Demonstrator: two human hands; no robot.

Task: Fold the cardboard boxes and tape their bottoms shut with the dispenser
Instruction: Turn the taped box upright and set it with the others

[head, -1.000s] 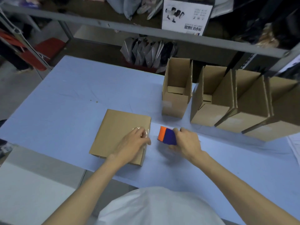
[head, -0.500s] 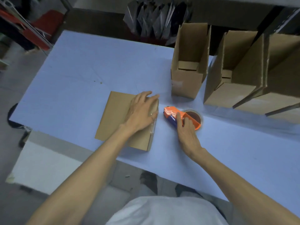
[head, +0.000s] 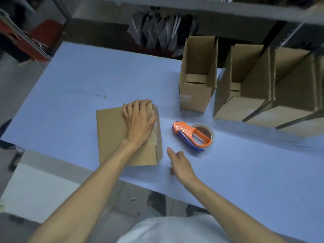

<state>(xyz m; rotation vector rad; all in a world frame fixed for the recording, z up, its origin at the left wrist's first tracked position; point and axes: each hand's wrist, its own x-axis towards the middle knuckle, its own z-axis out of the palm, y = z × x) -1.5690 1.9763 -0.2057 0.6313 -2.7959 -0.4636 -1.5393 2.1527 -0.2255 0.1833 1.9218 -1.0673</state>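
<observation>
A brown cardboard box (head: pixel 114 135) lies bottom-up on the blue table (head: pixel 70 95) near its front edge. Clear tape runs along the box's right side. My left hand (head: pixel 140 121) lies flat on that taped side, fingers curled over the far corner. The orange and blue tape dispenser (head: pixel 192 135) rests on the table just right of the box, with nothing holding it. My right hand (head: pixel 178 161) hovers in front of the dispenser, close to the box's near right corner, fingers loose and holding nothing.
Several folded boxes stand open-topped along the table's back right: one (head: pixel 197 79) directly behind the dispenser, another (head: pixel 238 85) beside it, more (head: pixel 289 95) to the right. A metal shelf rail (head: pixel 210 7) crosses above. Dark bags (head: pixel 161 30) sit behind the table.
My right hand let go of the dispenser, left it on the table and drew back toward me. My left hand slid along the taped edge to the box's far corner.
</observation>
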